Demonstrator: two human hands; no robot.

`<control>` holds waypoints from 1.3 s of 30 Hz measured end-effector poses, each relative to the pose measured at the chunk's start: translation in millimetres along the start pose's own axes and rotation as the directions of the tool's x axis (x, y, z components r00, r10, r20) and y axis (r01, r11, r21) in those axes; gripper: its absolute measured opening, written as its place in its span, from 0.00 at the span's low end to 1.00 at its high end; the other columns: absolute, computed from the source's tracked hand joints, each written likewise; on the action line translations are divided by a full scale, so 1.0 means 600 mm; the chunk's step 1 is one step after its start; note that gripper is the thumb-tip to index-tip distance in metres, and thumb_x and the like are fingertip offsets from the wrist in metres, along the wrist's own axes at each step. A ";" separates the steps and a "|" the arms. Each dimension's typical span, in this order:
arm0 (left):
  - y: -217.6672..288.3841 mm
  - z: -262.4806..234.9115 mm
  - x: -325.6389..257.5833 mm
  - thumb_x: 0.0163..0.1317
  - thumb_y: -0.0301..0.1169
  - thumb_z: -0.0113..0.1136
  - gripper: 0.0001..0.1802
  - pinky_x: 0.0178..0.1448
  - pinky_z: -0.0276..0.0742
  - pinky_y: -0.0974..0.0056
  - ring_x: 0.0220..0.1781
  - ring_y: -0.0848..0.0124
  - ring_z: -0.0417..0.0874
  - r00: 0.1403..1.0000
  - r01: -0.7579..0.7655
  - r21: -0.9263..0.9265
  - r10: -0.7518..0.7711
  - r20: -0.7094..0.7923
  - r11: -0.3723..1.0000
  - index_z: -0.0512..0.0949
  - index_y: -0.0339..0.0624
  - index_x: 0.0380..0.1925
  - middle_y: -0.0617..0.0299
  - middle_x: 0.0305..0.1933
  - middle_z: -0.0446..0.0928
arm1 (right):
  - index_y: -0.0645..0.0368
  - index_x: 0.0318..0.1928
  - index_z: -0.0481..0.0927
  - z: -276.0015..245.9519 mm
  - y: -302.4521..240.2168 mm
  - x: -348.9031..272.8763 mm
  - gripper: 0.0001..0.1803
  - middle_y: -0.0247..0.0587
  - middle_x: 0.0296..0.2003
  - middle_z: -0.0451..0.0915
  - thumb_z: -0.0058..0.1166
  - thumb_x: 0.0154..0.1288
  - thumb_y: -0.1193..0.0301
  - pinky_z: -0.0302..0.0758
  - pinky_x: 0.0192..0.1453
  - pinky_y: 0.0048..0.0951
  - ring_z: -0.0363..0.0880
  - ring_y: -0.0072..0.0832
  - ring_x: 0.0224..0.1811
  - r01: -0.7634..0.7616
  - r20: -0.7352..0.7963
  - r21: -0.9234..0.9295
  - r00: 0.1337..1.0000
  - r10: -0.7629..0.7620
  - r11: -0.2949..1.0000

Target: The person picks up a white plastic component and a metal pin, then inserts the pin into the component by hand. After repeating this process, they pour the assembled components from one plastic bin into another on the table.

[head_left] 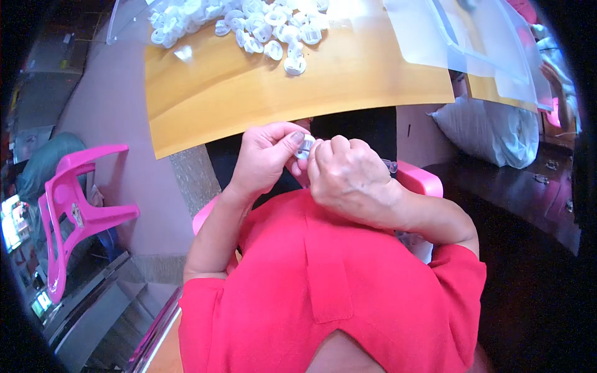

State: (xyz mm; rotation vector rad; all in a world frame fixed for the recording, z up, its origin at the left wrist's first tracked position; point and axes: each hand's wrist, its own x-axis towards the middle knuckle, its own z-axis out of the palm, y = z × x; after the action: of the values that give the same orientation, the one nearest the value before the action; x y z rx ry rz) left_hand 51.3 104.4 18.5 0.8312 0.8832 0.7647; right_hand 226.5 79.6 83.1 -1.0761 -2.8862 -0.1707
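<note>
Both my hands meet just below the near edge of the wooden table (pixel 249 93), close to my chest. My left hand (pixel 264 155) pinches a small white plastic piece (pixel 305 147) between thumb and fingers. My right hand (pixel 345 174) is curled against the same piece from the right, fingers closed over it. A small clear part (pixel 390 166) pokes out behind my right hand. At the table's far side lies a heap of several white plastic rings (pixel 249 22).
Clear plastic sheets or bags (pixel 472 43) cover the table's right end. A pink plastic chair (pixel 78 205) stands at the left. A white filled sack (pixel 497 130) lies on the floor at the right, beside a dark wooden surface (pixel 528 193).
</note>
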 end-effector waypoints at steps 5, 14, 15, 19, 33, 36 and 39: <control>0.052 0.015 0.004 0.69 0.29 0.51 0.11 0.29 0.75 0.75 0.25 0.80 0.77 0.986 -0.127 0.264 0.151 -0.072 0.956 0.78 0.32 0.40 0.63 0.29 0.79 | 0.63 0.27 0.75 -0.004 0.030 -0.001 0.07 0.40 0.22 0.73 0.52 0.52 0.70 0.71 0.24 0.30 0.75 0.31 0.25 -0.139 -0.220 0.211 0.958 0.185 0.968; 0.386 -0.065 0.143 0.68 0.31 0.50 0.13 0.33 0.69 0.72 0.28 0.80 0.73 0.347 -0.369 0.908 0.936 -0.063 0.198 0.78 0.33 0.44 0.68 0.27 0.75 | 0.68 0.40 0.76 0.004 0.037 -0.031 0.14 0.43 0.22 0.72 0.54 0.49 0.82 0.73 0.27 0.36 0.75 0.37 0.25 -0.270 -0.174 0.426 0.912 0.371 0.863; 0.395 -0.086 0.151 0.67 0.33 0.51 0.16 0.47 0.69 0.67 0.43 0.68 0.74 0.352 -0.260 0.961 0.936 0.007 0.091 0.76 0.31 0.48 0.56 0.41 0.75 | 0.68 0.39 0.76 0.010 0.033 -0.036 0.14 0.43 0.22 0.71 0.54 0.49 0.82 0.73 0.27 0.36 0.75 0.38 0.25 -0.272 -0.158 0.448 0.913 0.375 0.851; 0.300 -0.134 0.203 0.61 0.34 0.62 0.11 0.38 0.73 0.68 0.31 0.73 0.77 0.124 -0.158 0.952 0.951 0.282 -0.262 0.81 0.39 0.39 0.60 0.32 0.81 | 0.68 0.39 0.76 0.037 0.035 -0.048 0.13 0.43 0.22 0.71 0.54 0.49 0.82 0.73 0.27 0.37 0.75 0.39 0.25 -0.316 -0.102 0.486 0.905 0.412 0.815; 0.093 -0.105 0.136 0.51 0.16 0.61 0.10 0.40 0.76 0.63 0.36 0.60 0.78 0.548 -0.432 0.896 0.818 0.172 0.101 0.78 0.37 0.34 0.53 0.33 0.75 | 0.68 0.39 0.77 0.046 0.029 -0.052 0.11 0.45 0.23 0.74 0.54 0.52 0.82 0.75 0.28 0.36 0.77 0.41 0.26 -0.291 -0.075 0.559 0.915 0.397 0.776; 0.062 -0.059 0.077 0.53 0.14 0.63 0.10 0.41 0.78 0.66 0.39 0.64 0.80 0.586 -0.562 0.741 0.809 0.042 0.368 0.77 0.35 0.35 0.50 0.40 0.78 | 0.69 0.43 0.79 0.035 0.030 -0.024 0.11 0.51 0.31 0.81 0.55 0.59 0.79 0.77 0.37 0.27 0.82 0.36 0.33 -0.155 -0.126 0.899 0.803 0.582 0.409; 0.057 -0.009 0.019 0.53 0.15 0.64 0.12 0.45 0.79 0.65 0.43 0.61 0.82 0.571 -0.641 0.698 0.807 0.153 0.321 0.78 0.35 0.37 0.47 0.43 0.78 | 0.68 0.46 0.79 0.024 0.023 0.007 0.12 0.45 0.31 0.83 0.54 0.63 0.75 0.77 0.39 0.26 0.81 0.24 0.32 -0.158 0.097 0.987 0.725 0.682 0.027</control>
State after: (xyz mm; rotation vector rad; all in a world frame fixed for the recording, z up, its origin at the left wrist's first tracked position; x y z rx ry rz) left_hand 44.1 131.3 41.7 1.9718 0.9974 1.3893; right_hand 232.1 94.4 70.4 -1.2270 -1.3916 1.1957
